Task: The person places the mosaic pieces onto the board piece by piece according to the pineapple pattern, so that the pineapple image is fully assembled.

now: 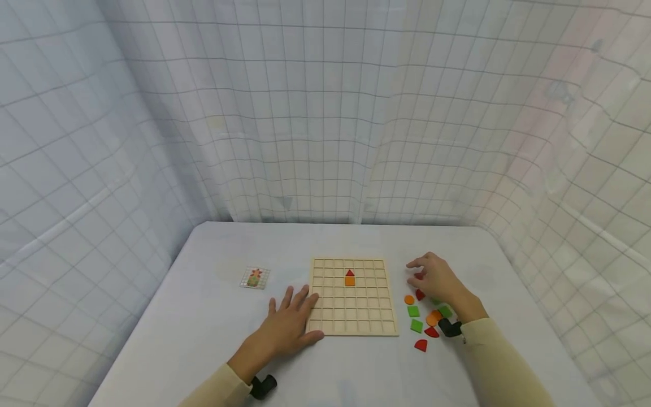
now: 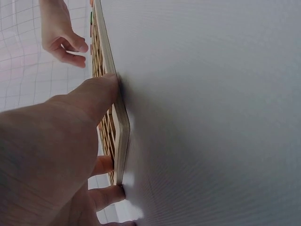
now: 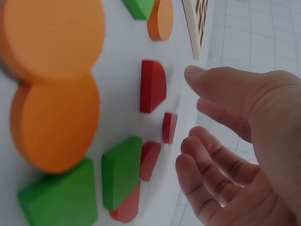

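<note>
Left hand (image 1: 289,327) flat on table (image 1: 203,316), fingers relaxed, steadying grid board's (image 1: 352,296) near-left corner. Right hand (image 1: 435,278) loosely curled, empty, over loose pieces (image 1: 422,316) by board's right edge. Two pieces (image 1: 350,277) seated; most cells unfilled.

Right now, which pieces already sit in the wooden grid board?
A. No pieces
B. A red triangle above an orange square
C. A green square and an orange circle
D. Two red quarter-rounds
B: the head view shows a red triangle directly above an orange square in the wooden grid board.
</note>
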The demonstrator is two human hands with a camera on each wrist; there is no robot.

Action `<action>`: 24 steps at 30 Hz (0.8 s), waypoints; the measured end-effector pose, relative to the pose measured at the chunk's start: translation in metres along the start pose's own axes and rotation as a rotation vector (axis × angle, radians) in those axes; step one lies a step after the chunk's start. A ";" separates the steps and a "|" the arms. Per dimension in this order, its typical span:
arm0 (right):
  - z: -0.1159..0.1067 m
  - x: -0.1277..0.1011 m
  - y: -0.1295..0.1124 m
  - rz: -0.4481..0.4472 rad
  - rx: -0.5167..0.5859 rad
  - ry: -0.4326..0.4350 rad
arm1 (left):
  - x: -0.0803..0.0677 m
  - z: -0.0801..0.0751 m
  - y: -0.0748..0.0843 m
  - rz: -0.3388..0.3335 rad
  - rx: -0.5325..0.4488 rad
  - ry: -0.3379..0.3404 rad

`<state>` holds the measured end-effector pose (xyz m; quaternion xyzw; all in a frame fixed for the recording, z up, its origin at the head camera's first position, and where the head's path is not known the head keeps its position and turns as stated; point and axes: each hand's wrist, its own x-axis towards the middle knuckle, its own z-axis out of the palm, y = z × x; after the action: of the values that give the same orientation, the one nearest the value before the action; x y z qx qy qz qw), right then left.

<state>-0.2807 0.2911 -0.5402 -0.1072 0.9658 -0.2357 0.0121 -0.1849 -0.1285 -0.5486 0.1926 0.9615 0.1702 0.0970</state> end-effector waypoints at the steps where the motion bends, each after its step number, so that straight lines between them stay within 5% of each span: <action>1: -0.001 -0.001 0.002 0.011 0.001 -0.005 | 0.000 0.001 0.000 0.001 0.001 -0.001; 11: -0.008 -0.001 0.020 0.023 -0.010 -0.069 | -0.001 0.001 0.000 0.006 0.012 0.011; 24: -0.003 -0.001 0.022 0.014 0.017 -0.046 | 0.001 0.004 -0.002 0.001 0.006 0.006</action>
<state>-0.2844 0.3116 -0.5474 -0.1057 0.9640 -0.2411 0.0368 -0.1848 -0.1284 -0.5532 0.1929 0.9622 0.1681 0.0935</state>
